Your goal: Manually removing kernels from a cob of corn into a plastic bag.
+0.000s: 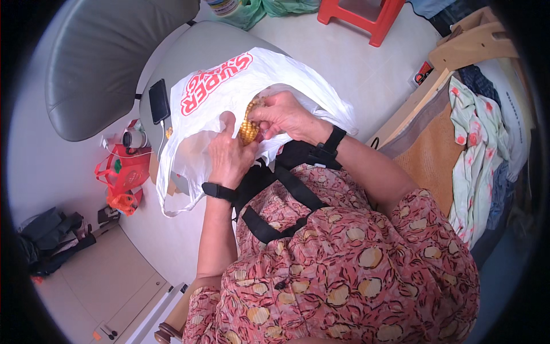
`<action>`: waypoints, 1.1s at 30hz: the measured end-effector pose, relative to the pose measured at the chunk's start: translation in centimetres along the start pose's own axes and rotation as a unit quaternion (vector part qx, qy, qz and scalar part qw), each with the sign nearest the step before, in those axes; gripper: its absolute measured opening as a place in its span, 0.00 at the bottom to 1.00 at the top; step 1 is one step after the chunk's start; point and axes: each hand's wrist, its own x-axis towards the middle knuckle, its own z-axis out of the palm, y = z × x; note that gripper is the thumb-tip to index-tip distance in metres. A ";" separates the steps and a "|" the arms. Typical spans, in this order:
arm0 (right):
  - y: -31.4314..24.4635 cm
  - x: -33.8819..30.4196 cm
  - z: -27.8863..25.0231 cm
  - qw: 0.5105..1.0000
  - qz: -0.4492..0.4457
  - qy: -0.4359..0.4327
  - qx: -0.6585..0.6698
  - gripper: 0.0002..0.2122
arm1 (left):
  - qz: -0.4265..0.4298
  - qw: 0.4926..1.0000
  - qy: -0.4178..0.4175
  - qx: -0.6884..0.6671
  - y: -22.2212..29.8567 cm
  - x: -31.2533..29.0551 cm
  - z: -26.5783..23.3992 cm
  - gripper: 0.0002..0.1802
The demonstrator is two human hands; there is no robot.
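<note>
A yellow corn cob (249,127) is held between my two hands, over the mouth of a white plastic bag (229,86) with red print. My left hand (228,152) grips the lower end of the cob, its thumb pointing up alongside. At the cob's upper side, my right hand (283,117) has its fingers bent against the kernels. Part of the cob is hidden behind the fingers. The bag lies spread over a grey chair seat (172,54), its handles hanging toward me. What lies inside the bag is mostly hidden.
On the seat left of the bag lies a black phone (160,101) with a white cable. A red bag (127,172) stands on the floor at left. A red stool (366,20) is at the far side. On the right, a wooden-framed seat (429,155) carries cloths.
</note>
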 end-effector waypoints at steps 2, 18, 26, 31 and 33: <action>0.1 0.1 0.0 0.999 -0.018 -0.013 -0.026 0.11 | -0.018 0.998 0.015 -0.054 -0.1 -0.1 0.2 0.32; 0.1 0.3 -0.4 0.998 0.018 -0.047 0.045 0.11 | -0.030 0.998 -0.015 -0.058 -0.5 -0.1 -0.4 0.28; -0.5 -0.2 -0.1 0.997 0.023 -0.036 0.070 0.13 | 0.030 0.999 0.028 0.024 -1.6 -0.4 0.4 0.30; -0.3 -0.1 -0.4 0.996 0.017 -0.046 0.079 0.13 | 0.030 0.999 0.027 0.024 -1.8 -0.3 0.8 0.31; -0.3 -0.1 -0.6 0.996 0.018 -0.046 0.078 0.13 | 0.027 0.999 0.024 0.015 -1.7 -0.3 0.8 0.31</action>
